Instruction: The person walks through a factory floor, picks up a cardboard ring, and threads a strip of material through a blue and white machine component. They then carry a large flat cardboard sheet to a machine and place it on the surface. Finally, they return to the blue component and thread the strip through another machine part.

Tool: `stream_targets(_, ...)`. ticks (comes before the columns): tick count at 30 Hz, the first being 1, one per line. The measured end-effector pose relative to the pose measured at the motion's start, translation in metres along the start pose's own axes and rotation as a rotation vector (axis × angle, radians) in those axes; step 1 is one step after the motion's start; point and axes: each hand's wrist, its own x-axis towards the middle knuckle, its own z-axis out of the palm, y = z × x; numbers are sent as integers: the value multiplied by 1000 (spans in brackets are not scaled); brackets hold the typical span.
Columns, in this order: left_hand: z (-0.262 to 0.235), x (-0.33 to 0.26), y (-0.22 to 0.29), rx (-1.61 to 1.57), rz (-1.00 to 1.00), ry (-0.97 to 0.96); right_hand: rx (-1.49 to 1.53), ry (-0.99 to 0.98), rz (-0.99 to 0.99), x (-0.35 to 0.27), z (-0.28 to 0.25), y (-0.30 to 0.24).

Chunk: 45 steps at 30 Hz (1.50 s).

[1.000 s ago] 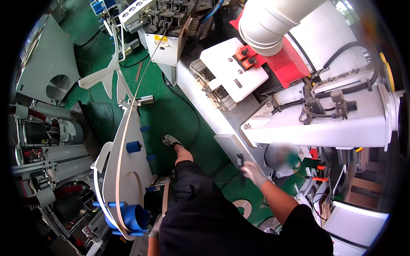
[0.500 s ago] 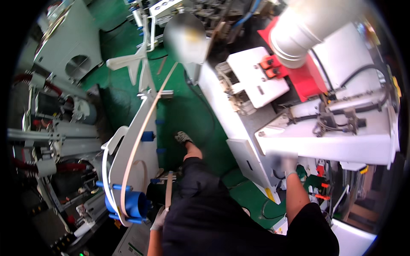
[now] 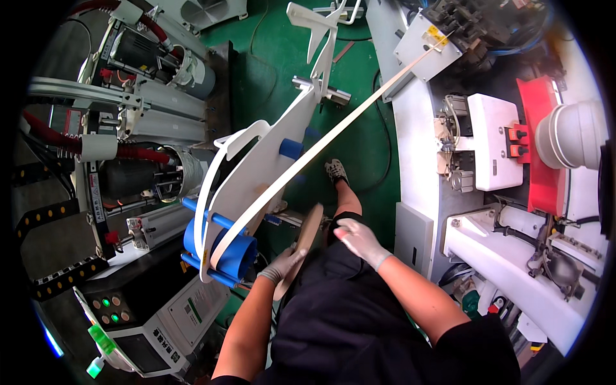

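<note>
Two gloved hands meet at lower centre: the left hand [image 3: 281, 264] has its fingers closed around the edge of a flat round brown cardboard disc [image 3: 303, 247], standing on edge just right of the blue cylindrical spool hub [image 3: 226, 247]; the right hand [image 3: 360, 240] hovers beside it, fingers loosely spread.

The head view has swung left: the white machine housing [image 3: 507, 269] that filled the upper right a second ago now sits along the right edge, and the grey motors and cylinders [image 3: 138, 115] on the left take up more of the picture. The right hand [image 3: 360, 239], which reached out to the housing's front panel, has come back and now hovers open over the lap, just beside a flat brown disc [image 3: 301, 247]. The left hand [image 3: 280, 264], earlier low by the blue spool [image 3: 226, 251], now grips that disc's lower edge.
</note>
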Motion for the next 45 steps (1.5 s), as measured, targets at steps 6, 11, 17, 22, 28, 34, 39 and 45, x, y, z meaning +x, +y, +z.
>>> stream_targets(6,4,-3,91,-62,33,28,1264,-510,486,44,66,10)
stream_targets(11,-14,-4,157,-101,54,-50,1307,-480,493,66,25,-43)
stream_targets(17,-22,3,184,-130,387,110,1269,-251,329,93,22,-85)
stream_targets(22,-32,-65,209,254,436,164,1312,-127,422,145,22,-46)
stream_targets(28,-112,-210,235,451,680,1054,1095,6,606,196,11,-58)
stream_targets(34,-164,-140,160,504,100,1228,1186,-152,387,236,9,-101)
stream_targets(39,-169,-141,160,474,125,1177,1242,-136,379,270,16,-121)
stream_targets(45,-175,-143,162,471,80,1135,1361,-190,336,302,40,-147)
